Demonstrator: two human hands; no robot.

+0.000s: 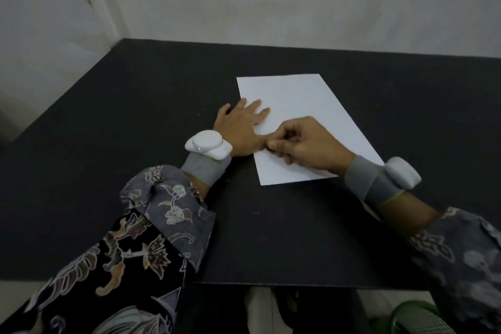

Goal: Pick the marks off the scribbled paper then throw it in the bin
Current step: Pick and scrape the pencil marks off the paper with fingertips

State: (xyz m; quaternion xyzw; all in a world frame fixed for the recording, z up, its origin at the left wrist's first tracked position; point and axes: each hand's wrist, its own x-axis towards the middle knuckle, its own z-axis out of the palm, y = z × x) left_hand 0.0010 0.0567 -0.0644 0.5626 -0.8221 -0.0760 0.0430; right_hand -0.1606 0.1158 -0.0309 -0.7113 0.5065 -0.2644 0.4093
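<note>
A white sheet of paper lies flat on the black table, right of centre. Any marks on it are too faint to make out. My left hand rests flat with straight fingers on the sheet's left edge, holding it down. My right hand sits on the near part of the sheet with fingers curled and thumb and fingertips pinched together at the paper's surface. What is between them is too small to see. A green mesh bin shows partly at the bottom right, below the table edge.
Pale walls stand behind and to the left of the table. The table's near edge runs just in front of my lap. Both wrists carry grey bands with white sensor units. Patterned sleeves cover my forearms.
</note>
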